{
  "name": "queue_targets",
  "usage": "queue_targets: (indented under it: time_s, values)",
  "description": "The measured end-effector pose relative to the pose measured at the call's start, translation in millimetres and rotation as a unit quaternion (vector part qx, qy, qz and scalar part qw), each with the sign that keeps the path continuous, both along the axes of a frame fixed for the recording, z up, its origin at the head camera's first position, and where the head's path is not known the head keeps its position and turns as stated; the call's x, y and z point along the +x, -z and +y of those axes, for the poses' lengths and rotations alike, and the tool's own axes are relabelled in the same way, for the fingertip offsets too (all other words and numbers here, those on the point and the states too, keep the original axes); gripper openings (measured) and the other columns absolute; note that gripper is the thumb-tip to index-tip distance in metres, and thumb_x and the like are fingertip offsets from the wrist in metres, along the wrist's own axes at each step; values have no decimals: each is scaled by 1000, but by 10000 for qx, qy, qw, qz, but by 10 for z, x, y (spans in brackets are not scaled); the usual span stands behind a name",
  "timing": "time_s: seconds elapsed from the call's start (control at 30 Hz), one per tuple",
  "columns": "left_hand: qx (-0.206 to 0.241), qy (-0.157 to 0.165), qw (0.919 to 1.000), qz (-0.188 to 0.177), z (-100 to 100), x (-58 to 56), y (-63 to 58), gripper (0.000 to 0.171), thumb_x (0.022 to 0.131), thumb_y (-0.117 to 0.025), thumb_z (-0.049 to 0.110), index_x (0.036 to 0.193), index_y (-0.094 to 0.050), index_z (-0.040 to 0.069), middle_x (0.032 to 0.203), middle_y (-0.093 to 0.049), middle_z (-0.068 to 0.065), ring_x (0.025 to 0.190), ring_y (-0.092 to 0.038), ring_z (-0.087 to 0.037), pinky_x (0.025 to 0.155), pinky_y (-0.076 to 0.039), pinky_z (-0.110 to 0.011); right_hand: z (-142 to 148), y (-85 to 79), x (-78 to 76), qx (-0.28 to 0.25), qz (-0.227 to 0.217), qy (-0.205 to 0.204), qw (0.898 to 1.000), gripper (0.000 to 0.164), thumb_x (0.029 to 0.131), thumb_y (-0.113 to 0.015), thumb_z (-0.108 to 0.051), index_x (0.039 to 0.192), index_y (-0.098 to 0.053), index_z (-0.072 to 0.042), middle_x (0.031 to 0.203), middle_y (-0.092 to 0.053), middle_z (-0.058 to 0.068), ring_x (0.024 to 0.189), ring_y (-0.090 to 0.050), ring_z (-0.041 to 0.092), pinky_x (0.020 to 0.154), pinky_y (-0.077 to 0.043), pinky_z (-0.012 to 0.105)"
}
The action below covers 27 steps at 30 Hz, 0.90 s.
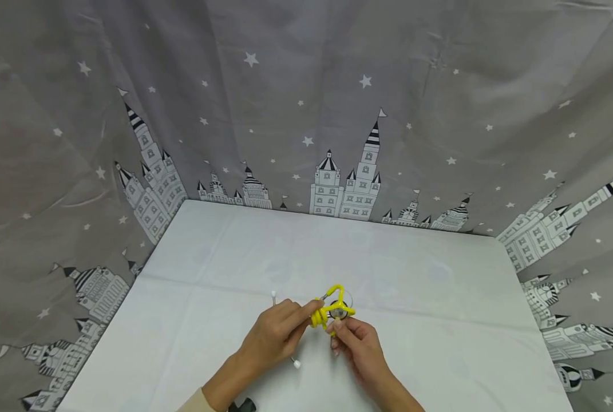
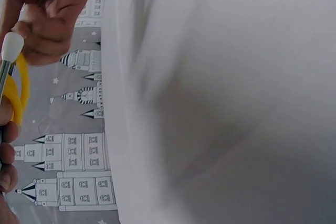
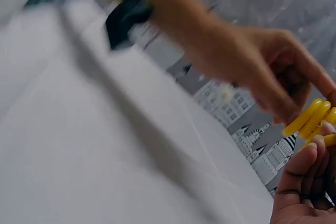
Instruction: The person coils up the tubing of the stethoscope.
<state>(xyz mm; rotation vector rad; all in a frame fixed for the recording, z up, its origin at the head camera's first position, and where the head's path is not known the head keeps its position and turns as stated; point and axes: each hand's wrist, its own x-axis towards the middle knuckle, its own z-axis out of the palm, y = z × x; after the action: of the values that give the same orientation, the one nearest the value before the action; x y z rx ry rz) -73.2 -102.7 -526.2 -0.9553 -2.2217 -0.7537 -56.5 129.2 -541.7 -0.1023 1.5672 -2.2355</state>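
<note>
A stethoscope with yellow tubing (image 1: pixel 339 290), wound into several loops, is held up between both hands over the white table. My left hand (image 1: pixel 272 332) grips the coil and metal ear tubes; a white ear tip (image 1: pixel 273 294) shows above it and another ear tip (image 1: pixel 297 364) below. In the left wrist view, the fingers (image 2: pixel 6 153) close round the tube beneath an ear tip (image 2: pixel 13 47). My right hand (image 1: pixel 360 346) pinches the tubing beside the round silver chestpiece (image 1: pixel 339 313). From the right wrist, the yellow loops (image 3: pixel 310 118) lie between both hands' fingertips.
A white cloth-covered table (image 1: pixel 440 320) spreads under the hands. Behind and at both sides hangs a grey curtain (image 1: pixel 285 68) printed with castles and stars. A black device (image 3: pixel 128 17) is at the left wrist, below a beige sleeve.
</note>
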Motion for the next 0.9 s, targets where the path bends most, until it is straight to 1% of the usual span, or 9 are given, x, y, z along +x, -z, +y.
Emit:
queue_targets:
  time_s: [0.13, 0.23, 0.33, 0.43, 0.53, 0.63, 0.73, 0.83, 0.9]
  values:
    - [1, 4, 9998, 188, 31, 31, 3, 36, 117, -45, 21, 141, -71, 15, 83, -63, 8, 71, -58, -4, 63, -46, -12, 0, -46, 3, -213, -610, 87, 9979, 26, 114, -56, -25, 99, -76, -17, 89, -68, -10, 76, -59, 0, 69, -54, 13]
    - [-33, -27, 9998, 182, 36, 24, 2, 37, 117, -44, 20, 142, -71, 16, 84, -63, 8, 71, -57, -4, 63, -46, -12, -17, -87, -2, -305, -1063, 312, 9934, 24, 112, -61, -30, 102, -75, -15, 88, -67, -8, 78, -61, 2, 73, -56, 14]
    - [-112, -53, 9998, 124, 28, 5, 10, 37, 116, -45, 21, 143, -70, 17, 86, -63, 8, 72, -58, -4, 64, -47, -13, -41, -111, 1, -274, -1253, 489, 9905, 18, 109, -67, -26, 111, -70, -8, 97, -68, -5, 86, -65, 3, 80, -60, 16]
    - [-148, -50, 9998, 129, 13, -5, 34, 37, 116, -45, 21, 143, -70, 16, 86, -63, 8, 72, -59, -4, 64, -48, -14, -68, -112, 22, -23, -1120, 511, 9924, 26, 104, -71, -14, 123, -63, 2, 112, -66, -2, 97, -69, 6, 90, -62, 19]
    - [-112, -62, 9999, 105, 5, -1, 65, 37, 117, -44, 22, 143, -70, 16, 85, -63, 7, 71, -58, -4, 63, -47, -14, -93, -103, 43, 238, -908, 676, 9933, 41, 99, -75, -6, 132, -55, 7, 116, -70, 0, 100, -74, 9, 94, -63, 23]
    - [-29, -11, 10000, 26, 8, 1, 85, 36, 117, -46, 22, 143, -70, 16, 86, -64, 8, 72, -58, -4, 64, -47, -13, -100, -95, 44, 380, -780, 1072, 9904, 44, 96, -77, -2, 132, -52, 4, 103, -76, 0, 93, -77, 10, 91, -65, 26]
    - [20, 99, 9999, -42, 20, 0, 98, 34, 115, -52, 21, 144, -69, 16, 88, -66, 8, 75, -59, -4, 66, -49, -14, -81, -94, 27, 406, -677, 1419, 9867, 43, 95, -78, 1, 128, -51, -2, 95, -78, 0, 88, -77, 11, 89, -66, 28]
    - [-72, 158, 9998, -114, 19, -3, 108, 37, 110, -63, 16, 147, -67, 16, 89, -66, 8, 76, -60, -4, 67, -50, -14, -58, -92, 12, 494, -542, 1544, 9853, 45, 93, -80, 1, 127, -51, -2, 98, -75, 3, 89, -78, 13, 90, -67, 31]
    - [-223, 148, 9994, -226, 2, -2, 110, 46, 103, -72, 12, 148, -65, 18, 90, -65, 8, 76, -60, -4, 68, -49, -13, -38, -82, 14, 602, -442, 1533, 9854, 48, 91, -83, 0, 128, -52, -2, 107, -71, 7, 89, -79, 15, 90, -67, 33]
